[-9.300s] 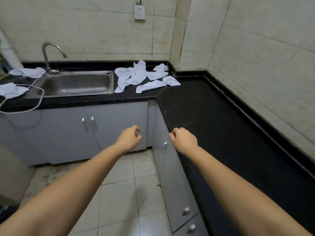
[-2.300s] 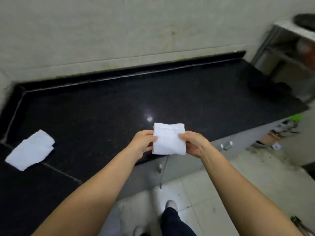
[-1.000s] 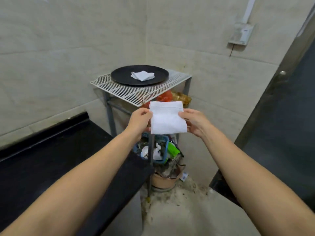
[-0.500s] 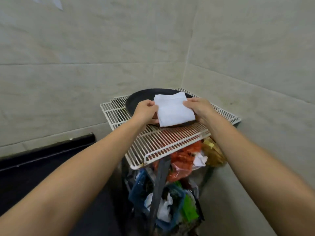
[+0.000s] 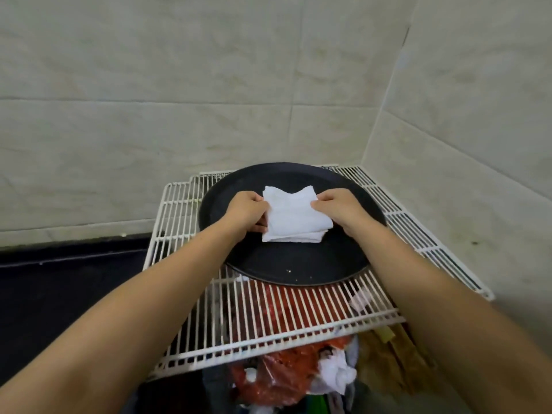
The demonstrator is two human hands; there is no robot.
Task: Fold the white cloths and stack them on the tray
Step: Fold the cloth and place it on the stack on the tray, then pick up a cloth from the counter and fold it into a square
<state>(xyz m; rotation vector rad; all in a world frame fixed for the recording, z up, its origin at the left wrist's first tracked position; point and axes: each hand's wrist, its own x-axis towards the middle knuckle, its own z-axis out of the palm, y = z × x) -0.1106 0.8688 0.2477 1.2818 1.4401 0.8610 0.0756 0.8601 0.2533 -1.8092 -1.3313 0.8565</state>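
Folded white cloth point(image 5: 294, 218) lies on the black round tray point(image 5: 298, 264), pinched at its left edge by the left hand point(image 5: 246, 212) and at its right edge by the right hand point(image 5: 336, 207), fingers curled onto the fabric. Layered edges show at its near side. Beneath, the tray sits on a white wire shelf point(image 5: 268, 324) in the tiled corner, red plastic bags point(image 5: 277, 380) below

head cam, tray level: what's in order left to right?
black countertop → wire rack → left hand → folded white cloth → right hand → tray rim → tiled side wall
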